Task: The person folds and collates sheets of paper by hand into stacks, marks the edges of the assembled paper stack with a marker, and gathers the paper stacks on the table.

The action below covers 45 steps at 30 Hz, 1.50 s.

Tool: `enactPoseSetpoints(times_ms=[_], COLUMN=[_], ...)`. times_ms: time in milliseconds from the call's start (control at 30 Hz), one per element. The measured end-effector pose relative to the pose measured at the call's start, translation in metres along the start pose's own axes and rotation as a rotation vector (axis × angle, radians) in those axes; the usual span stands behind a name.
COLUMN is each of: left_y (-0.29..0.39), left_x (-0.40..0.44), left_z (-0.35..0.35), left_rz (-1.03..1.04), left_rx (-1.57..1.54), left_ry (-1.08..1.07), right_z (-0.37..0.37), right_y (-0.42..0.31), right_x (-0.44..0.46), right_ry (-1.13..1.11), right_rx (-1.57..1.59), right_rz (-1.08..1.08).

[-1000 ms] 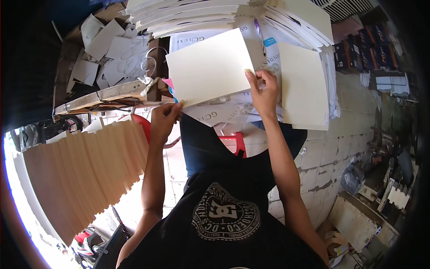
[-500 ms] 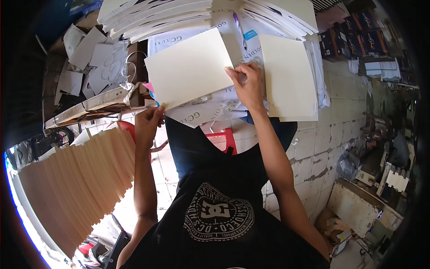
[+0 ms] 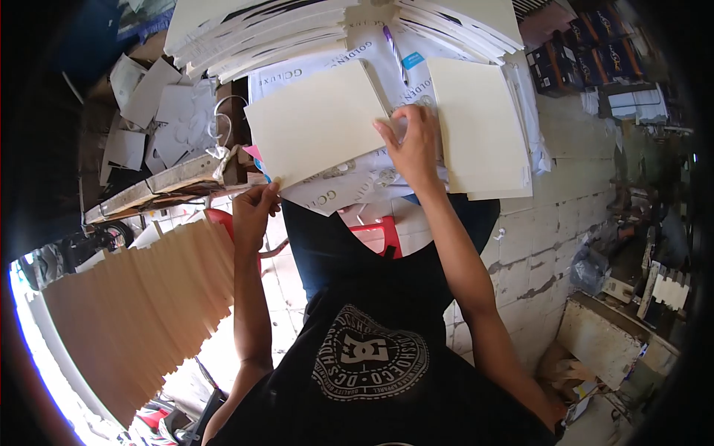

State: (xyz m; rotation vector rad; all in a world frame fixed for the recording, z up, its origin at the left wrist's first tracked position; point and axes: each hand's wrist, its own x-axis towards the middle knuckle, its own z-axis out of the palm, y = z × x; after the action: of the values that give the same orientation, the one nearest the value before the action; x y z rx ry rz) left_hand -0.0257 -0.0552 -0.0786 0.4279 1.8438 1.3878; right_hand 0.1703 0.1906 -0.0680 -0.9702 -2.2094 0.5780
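A cream card sheet (image 3: 316, 123) lies at a slant on the printed wrapping paper (image 3: 335, 189), a second layer showing along its right edge. My left hand (image 3: 255, 212) is closed, with thumb and finger pinching the sheet's lower left corner. At the right edge, my right hand (image 3: 418, 152) has its thumb touching the sheet and its index finger apart from the thumb. To the right of that hand lies a stack of cream sheets (image 3: 480, 130). A purple and white pen (image 3: 396, 56) rests beyond it, beside a blue label (image 3: 413, 59).
Tall stacks of cream sheets (image 3: 260, 33) line the far side, with another pile (image 3: 461, 30) at the far right. Paper scraps (image 3: 175, 104) fill a wooden-edged shelf (image 3: 160, 182) at left. Below it stands a long row of boards (image 3: 141, 312). A red stool (image 3: 389, 236) shows beneath.
My right thumb and index finger have spread apart at the sheet's edge. The sheet's right side looks lower, and a second layer now shows there. My left hand keeps its corner.
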Motion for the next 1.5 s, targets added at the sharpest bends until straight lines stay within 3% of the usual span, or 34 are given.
enactPoseSetpoints(times_ms=[67,100,233,300,400,533,667,767,933,967,1033,1100,1167,1200,1267,1333,1400,1467,1500], left_y=[0.0,0.006,0.004,0.005,0.006,0.017,0.041,0.075,0.093,0.095,0.097,0.101,0.116,0.132,0.157,0.19,0.204,0.212,0.214], left_x=[0.0,-0.002,-0.005,-0.005,-0.004,-0.009,-0.017,-0.048,-0.085,-0.087,-0.094,-0.089,-0.067,-0.05,-0.002,0.049,0.103,0.134,0.142], left_z=[0.0,0.001,0.001,0.01,0.009,0.014,0.012,0.019,0.002,-0.005,-0.022,-0.031,-0.032,-0.03,-0.036,-0.034,-0.029,-0.012,-0.002], left_rz=[0.023,0.043,-0.02,0.035,-0.005,-0.01,0.013,0.007,0.338,0.382,0.451,0.487,0.578,0.584,0.782,0.914,0.983,0.954,1.019], left_rx=[0.071,0.16,-0.01,0.067,0.039,-0.057,-0.093,-0.2,-0.575,-0.539,-0.471,-0.401,-0.349,-0.372,-0.289,-0.2,-0.22,-0.258,-0.135], left_ry=[-0.002,-0.028,-0.076,-0.011,-0.014,-0.019,-0.001,0.052,0.051,0.093,0.187,0.317,0.462,0.612,0.733,0.789,0.772,0.777,0.886], right_z=[-0.003,0.002,0.022,0.035,0.014,-0.036,-0.047,-0.042,-0.039,-0.072,-0.114,-0.149,-0.155,-0.147,-0.112,-0.069,-0.023,-0.019,-0.025], right_y=[-0.032,-0.048,-0.115,-0.118,-0.086,-0.019,-0.038,-0.07,-0.106,-0.133,-0.166,-0.203,-0.226,-0.23,-0.236,-0.21,-0.182,-0.17,-0.167], right_x=[-0.007,-0.016,-0.055,-0.067,-0.066,-0.05,-0.033,-0.011,0.035,0.056,0.093,0.132,0.175,0.184,0.22,0.232,0.225,0.189,0.17], right_ry=[0.094,-0.023,-0.336,-0.333,-0.409,-0.329,-0.289,-0.378,-0.395,-0.266,-0.278,0.023,0.434,0.425,0.522,0.511,-0.024,0.058,0.104], right_rx=[-0.145,-0.11,-0.095,-0.125,-0.042,-0.247,-0.361,-0.258,0.032,0.101,0.262,0.234,0.143,-0.072,0.018,-0.12,-0.152,-0.299,-0.183], right_rz=[-0.01,-0.069,-0.302,-0.388,-0.261,-0.087,-0.133,-0.377,-0.676,-0.707,-0.647,-0.754,-1.01,-0.921,-0.944,-0.956,-0.798,-0.807,-0.779])
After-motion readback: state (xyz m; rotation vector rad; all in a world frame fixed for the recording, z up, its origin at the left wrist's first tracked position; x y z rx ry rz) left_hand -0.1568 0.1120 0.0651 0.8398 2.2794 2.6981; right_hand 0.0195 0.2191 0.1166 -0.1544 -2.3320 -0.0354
